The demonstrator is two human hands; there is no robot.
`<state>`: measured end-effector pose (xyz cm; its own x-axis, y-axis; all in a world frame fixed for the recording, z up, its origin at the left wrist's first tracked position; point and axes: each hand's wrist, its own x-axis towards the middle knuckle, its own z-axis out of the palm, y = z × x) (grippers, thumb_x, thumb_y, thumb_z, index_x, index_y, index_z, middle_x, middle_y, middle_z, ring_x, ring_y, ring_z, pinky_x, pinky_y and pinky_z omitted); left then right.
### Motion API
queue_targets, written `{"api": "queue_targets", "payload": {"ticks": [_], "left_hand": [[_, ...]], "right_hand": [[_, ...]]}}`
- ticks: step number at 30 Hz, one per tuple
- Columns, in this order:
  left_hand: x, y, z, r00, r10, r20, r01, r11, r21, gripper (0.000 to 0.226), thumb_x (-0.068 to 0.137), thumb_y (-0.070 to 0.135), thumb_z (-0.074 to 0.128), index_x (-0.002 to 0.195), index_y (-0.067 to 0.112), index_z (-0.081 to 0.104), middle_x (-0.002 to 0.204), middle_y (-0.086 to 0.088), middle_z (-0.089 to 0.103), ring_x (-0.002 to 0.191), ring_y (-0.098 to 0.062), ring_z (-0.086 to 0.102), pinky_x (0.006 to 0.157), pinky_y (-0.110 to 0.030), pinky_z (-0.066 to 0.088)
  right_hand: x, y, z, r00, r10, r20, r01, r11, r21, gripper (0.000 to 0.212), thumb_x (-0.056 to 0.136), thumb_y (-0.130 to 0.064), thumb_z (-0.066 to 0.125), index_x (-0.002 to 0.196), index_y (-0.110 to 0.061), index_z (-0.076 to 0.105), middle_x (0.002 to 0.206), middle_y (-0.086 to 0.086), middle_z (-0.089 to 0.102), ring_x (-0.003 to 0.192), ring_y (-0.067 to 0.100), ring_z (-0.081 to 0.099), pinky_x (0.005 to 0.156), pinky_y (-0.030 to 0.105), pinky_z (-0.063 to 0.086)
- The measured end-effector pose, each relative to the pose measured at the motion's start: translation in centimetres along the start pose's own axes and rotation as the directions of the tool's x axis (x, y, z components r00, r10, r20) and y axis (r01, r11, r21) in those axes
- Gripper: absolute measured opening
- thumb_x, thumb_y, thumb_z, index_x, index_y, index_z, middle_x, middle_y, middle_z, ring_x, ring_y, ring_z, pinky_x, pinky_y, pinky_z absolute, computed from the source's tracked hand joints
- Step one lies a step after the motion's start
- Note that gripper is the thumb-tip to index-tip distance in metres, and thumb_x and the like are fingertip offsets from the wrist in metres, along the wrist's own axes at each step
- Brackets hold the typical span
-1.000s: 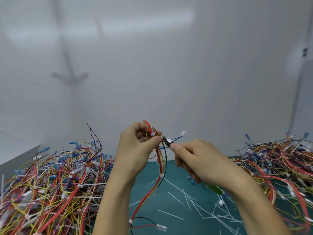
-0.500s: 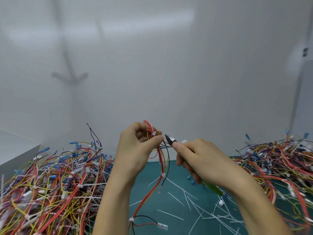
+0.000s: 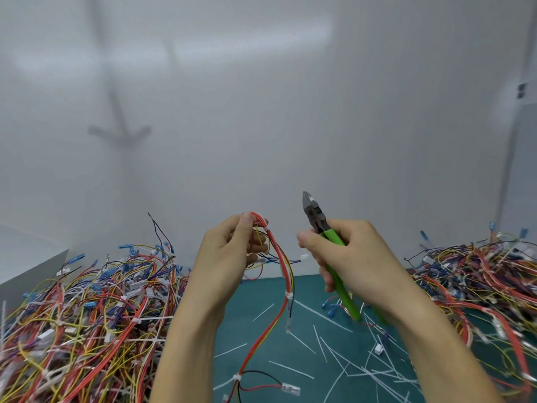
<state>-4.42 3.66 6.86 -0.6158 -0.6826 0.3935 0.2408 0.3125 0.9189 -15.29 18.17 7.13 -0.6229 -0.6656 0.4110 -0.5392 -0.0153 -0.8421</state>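
Observation:
My left hand [image 3: 225, 257] grips the top loop of a wire harness [image 3: 280, 274] of red, yellow and black wires bound with white cable ties; the harness hangs down to the green mat [image 3: 261, 338]. My right hand [image 3: 351, 260] grips green-handled side cutters [image 3: 328, 242], whose dark jaws point up and to the left. The jaws stand clear of the harness, a short way to its right.
A big heap of tied wire harnesses [image 3: 81, 321] lies at the left and another wire heap [image 3: 476, 280] at the right. Cut white cable-tie pieces [image 3: 348, 362] are scattered on the mat. A white wall stands close behind. A grey box corner [image 3: 29, 263] sits far left.
My right hand has pulled the cutters away from the harness, up and to the right, with the jaws now pointing up. My left hand has shifted its grip on the harness a little.

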Motion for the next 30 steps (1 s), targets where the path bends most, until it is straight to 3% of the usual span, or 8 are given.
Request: {"api": "queue_targets", "payload": {"ticks": [3, 7, 14, 21, 25, 30], "left_hand": [[-0.1, 0.1, 0.1, 1.000, -0.011, 0.026, 0.011, 1.000, 0.012, 0.038, 0.103, 0.039, 0.041, 0.092, 0.026, 0.075, 0.075, -0.001, 0.072, 0.069, -0.004, 0.066, 0.060, -0.014, 0.051], [-0.2, 0.2, 0.3, 0.998, -0.010, 0.064, 0.008, 1.000, 0.022, 0.037, 0.104, 0.039, 0.039, 0.092, 0.028, 0.073, 0.078, -0.007, 0.074, 0.068, -0.011, 0.068, 0.062, -0.021, 0.054], [-0.2, 0.2, 0.6, 0.991, -0.057, 0.118, 0.048, 0.996, 0.073, 0.032, 0.102, 0.043, 0.037, 0.101, 0.031, 0.066, 0.072, -0.009, 0.074, 0.063, -0.018, 0.072, 0.057, -0.024, 0.056], [-0.3, 0.5, 0.8, 0.995, -0.046, 0.088, 0.034, 0.991, 0.126, 0.035, 0.103, 0.046, 0.032, 0.097, 0.029, 0.063, 0.061, -0.008, 0.070, 0.054, -0.022, 0.070, 0.047, -0.024, 0.052], [-0.3, 0.7, 0.9, 0.991, -0.093, 0.099, 0.090, 0.995, 0.041, 0.038, 0.103, 0.046, 0.034, 0.103, 0.017, 0.059, 0.067, -0.009, 0.073, 0.056, -0.022, 0.071, 0.046, -0.022, 0.053], [-0.4, 0.6, 0.6, 0.990, -0.139, 0.015, 0.137, 0.987, 0.088, 0.031, 0.101, 0.049, 0.040, 0.103, 0.021, 0.054, 0.077, -0.005, 0.076, 0.063, -0.022, 0.074, 0.052, -0.027, 0.058]], "right_hand": [[-0.1, -0.2, 0.3, 1.000, -0.013, 0.018, 0.013, 1.000, -0.005, 0.018, 0.088, -0.031, 0.070, 0.082, -0.013, 0.069, 0.050, 0.001, 0.055, 0.048, 0.017, 0.055, 0.058, 0.041, 0.058], [-0.1, 0.0, 0.7, 0.998, -0.012, 0.055, 0.014, 0.999, -0.042, 0.011, 0.087, -0.026, 0.072, 0.084, -0.016, 0.071, 0.048, -0.005, 0.055, 0.046, 0.015, 0.055, 0.055, 0.039, 0.057], [0.1, 0.2, 1.0, 0.997, -0.056, 0.049, 0.060, 0.995, -0.080, 0.012, 0.086, -0.029, 0.074, 0.083, -0.019, 0.069, 0.049, -0.008, 0.056, 0.044, 0.013, 0.054, 0.053, 0.037, 0.055], [-0.1, 0.3, 0.9, 0.995, -0.011, 0.103, 0.028, 0.985, -0.169, 0.026, 0.086, -0.035, 0.072, 0.077, -0.012, 0.065, 0.051, -0.001, 0.056, 0.045, 0.014, 0.054, 0.054, 0.041, 0.055], [0.2, 0.5, 1.1, 0.999, 0.004, 0.043, -0.002, 0.999, -0.042, 0.022, 0.090, -0.026, 0.068, 0.079, -0.007, 0.067, 0.059, 0.013, 0.060, 0.048, 0.020, 0.057, 0.056, 0.045, 0.057], [0.3, 0.8, 0.6, 1.000, 0.014, 0.007, -0.015, 0.992, 0.126, 0.023, 0.094, -0.020, 0.066, 0.077, -0.004, 0.068, 0.053, 0.008, 0.055, 0.047, 0.018, 0.053, 0.048, 0.030, 0.053]]}}
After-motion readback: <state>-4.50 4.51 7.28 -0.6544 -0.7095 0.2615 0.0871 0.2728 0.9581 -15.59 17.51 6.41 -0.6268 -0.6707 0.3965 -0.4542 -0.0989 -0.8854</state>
